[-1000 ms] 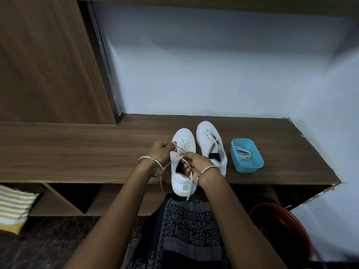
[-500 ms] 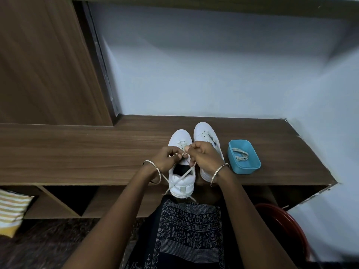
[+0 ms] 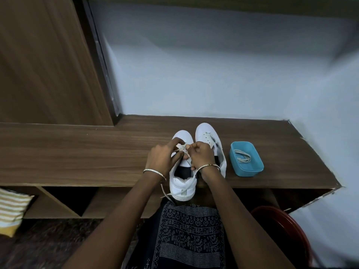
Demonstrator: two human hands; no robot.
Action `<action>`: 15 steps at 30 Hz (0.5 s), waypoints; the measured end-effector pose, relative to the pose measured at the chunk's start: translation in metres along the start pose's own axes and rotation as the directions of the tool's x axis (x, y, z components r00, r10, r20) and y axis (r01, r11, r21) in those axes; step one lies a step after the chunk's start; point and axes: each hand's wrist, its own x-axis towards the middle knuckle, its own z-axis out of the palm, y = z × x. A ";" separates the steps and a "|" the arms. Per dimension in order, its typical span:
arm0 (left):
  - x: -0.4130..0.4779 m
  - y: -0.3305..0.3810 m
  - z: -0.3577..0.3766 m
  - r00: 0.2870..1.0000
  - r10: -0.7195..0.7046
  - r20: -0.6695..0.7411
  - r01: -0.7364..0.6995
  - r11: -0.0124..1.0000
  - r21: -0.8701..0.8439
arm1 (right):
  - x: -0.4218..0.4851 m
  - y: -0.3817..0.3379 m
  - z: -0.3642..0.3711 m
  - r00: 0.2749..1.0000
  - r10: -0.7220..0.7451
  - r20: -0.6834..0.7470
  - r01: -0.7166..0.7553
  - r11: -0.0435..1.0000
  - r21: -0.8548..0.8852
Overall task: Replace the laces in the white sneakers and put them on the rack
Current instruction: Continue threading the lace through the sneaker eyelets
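Note:
Two white sneakers stand side by side on the wooden shelf top (image 3: 77, 156), toes pointing away from me. Over the tongue of the left sneaker (image 3: 181, 186), my left hand (image 3: 162, 159) and my right hand (image 3: 202, 155) each pinch a strand of its white lace (image 3: 181, 146). Loose lace ends trail down past the heel and over the shelf's front edge. The right sneaker (image 3: 206, 133) sits just behind my right hand, partly hidden by it. A blue tub (image 3: 246, 167) to the right holds another coiled white lace (image 3: 242, 155).
Open compartments of the rack (image 3: 64, 200) lie below the shelf top. A striped cushion (image 3: 11, 208) sits at the lower left and a red chair (image 3: 283, 230) at the lower right. A wooden panel (image 3: 44, 61) rises at the left, a pale wall behind.
Both hands moved forward from the sneaker's heel opening to its tongue, drawing the lace strands together there. The camera view shifted slightly.

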 end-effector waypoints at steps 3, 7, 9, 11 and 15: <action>-0.005 0.007 -0.005 0.996 0.069 -0.057 -0.062 0.990 0.128 | 0.000 -0.002 0.002 0.999 0.042 -0.004 -0.041 0.997 0.060; -0.003 0.009 -0.006 0.998 0.004 0.068 -0.018 0.977 0.210 | 0.001 -0.003 -0.001 0.996 0.027 -0.086 -0.014 0.989 0.147; 0.001 0.005 -0.002 0.996 -0.050 0.070 0.042 0.993 0.112 | 0.002 -0.002 -0.004 0.988 -0.054 -0.145 0.070 0.991 0.112; 0.005 0.001 0.002 0.987 -0.099 0.125 0.108 0.992 -0.068 | 0.004 0.000 -0.010 0.971 -0.145 -0.190 0.161 0.984 0.072; 0.011 -0.001 0.004 0.935 -0.116 0.334 0.215 0.937 -0.276 | 0.006 0.006 -0.025 0.882 -0.356 -0.308 0.303 0.930 -0.207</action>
